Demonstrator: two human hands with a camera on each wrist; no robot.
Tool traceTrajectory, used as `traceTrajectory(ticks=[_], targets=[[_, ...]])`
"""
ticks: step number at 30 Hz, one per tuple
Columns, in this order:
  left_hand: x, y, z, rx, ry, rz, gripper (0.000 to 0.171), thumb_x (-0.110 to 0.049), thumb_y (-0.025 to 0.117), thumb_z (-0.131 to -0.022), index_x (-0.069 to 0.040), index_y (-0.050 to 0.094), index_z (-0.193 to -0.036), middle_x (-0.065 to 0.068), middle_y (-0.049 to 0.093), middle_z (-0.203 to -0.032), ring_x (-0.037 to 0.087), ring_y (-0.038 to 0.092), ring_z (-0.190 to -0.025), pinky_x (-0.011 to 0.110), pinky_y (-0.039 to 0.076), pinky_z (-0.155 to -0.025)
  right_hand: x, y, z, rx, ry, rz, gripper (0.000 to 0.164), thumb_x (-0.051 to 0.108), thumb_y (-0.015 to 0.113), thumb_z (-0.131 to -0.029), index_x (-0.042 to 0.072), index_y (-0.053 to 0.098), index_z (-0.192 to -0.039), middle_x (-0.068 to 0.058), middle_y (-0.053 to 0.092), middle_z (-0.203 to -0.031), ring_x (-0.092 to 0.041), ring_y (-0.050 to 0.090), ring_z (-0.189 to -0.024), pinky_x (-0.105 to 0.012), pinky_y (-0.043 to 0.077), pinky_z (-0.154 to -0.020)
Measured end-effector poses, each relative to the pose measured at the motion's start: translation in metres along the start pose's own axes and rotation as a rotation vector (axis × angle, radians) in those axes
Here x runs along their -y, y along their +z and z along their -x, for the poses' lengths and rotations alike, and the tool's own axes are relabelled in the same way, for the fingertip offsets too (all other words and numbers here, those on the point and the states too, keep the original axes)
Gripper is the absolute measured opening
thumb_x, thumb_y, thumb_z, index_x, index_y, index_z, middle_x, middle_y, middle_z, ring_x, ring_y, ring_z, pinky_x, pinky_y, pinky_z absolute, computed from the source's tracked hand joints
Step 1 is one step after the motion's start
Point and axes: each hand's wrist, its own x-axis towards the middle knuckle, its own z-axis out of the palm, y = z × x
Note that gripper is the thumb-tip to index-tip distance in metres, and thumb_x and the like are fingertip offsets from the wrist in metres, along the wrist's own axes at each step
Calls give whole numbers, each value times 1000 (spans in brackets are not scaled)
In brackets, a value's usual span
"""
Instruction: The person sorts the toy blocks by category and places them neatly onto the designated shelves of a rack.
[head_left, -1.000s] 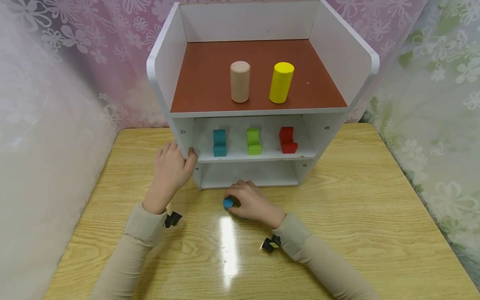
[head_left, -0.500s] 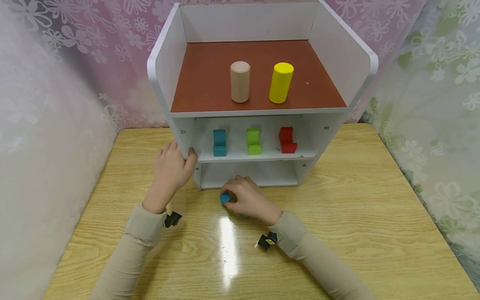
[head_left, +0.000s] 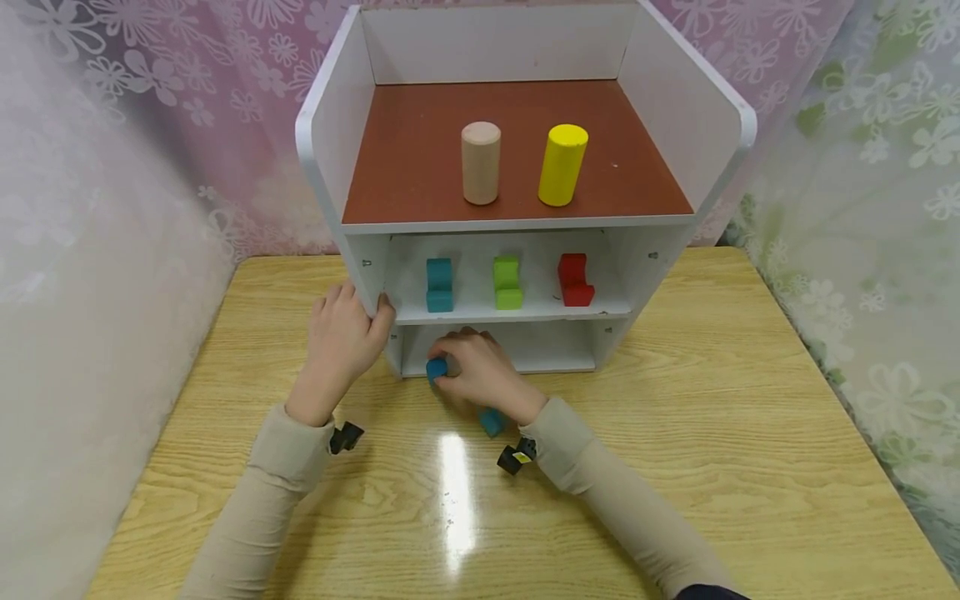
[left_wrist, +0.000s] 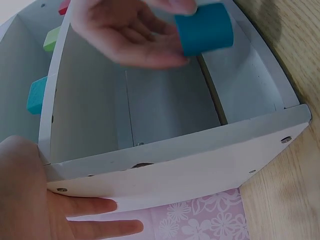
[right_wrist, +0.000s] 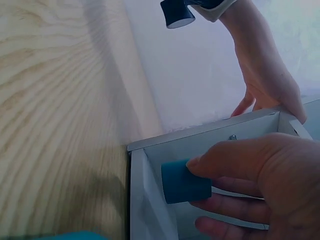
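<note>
In the head view my right hand [head_left: 480, 367] pinches a short blue cylinder block [head_left: 436, 370] between thumb and fingers, at the front of the bottom compartment of a white shelf unit [head_left: 517, 223]. The right wrist view shows the thumb on the side of this cylinder block [right_wrist: 182, 182], just before the opening. My left hand [head_left: 345, 329] grips the unit's left side panel [left_wrist: 150, 185], thumb at the front edge and fingers along the outside. Partly covered by my right wrist, a teal block [head_left: 492, 422] lies on the table.
On the middle shelf stand teal [head_left: 439, 286], green [head_left: 507, 283] and red [head_left: 576, 281] notched blocks. A plain wood cylinder [head_left: 480, 164] and a yellow cylinder [head_left: 562, 166] stand on the brown top. The wooden table [head_left: 675, 433] reaches curtains at the back and sides.
My right hand has carried the blue cylinder block up and left from the table to the bottom compartment's opening, uncovering the teal block beneath the wrist. My left hand stays put.
</note>
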Motion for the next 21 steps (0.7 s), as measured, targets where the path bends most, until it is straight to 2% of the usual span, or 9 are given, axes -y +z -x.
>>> traceTrajectory(ticks=[6,12,21], targets=[[0,0,-1,1,-1,1,50,-36,38,-99,-1,57,-131,18,62,-116,41,55,-100,54,40,-82,0,0,-12,20,39,4,33,15,78,-84,8,73,-116,-4,70,-111,-22,64,-103,-39,49,-90],[1,0,0,5,0,8,51,-36,38,-100,-1,56,-132,19,62,-117,42,55,-101,56,40,-83,-4,3,-21,21,84,35,29,18,78,-85,11,73,-113,-2,71,-109,-20,65,-100,-39,50,-83],[-1,0,-1,-7,11,3,51,-35,38,-100,0,56,-133,20,62,-117,41,55,-98,55,41,-80,-8,7,-33,92,187,71,34,24,71,-90,13,69,-123,-2,71,-115,-17,65,-95,-37,50,-77]])
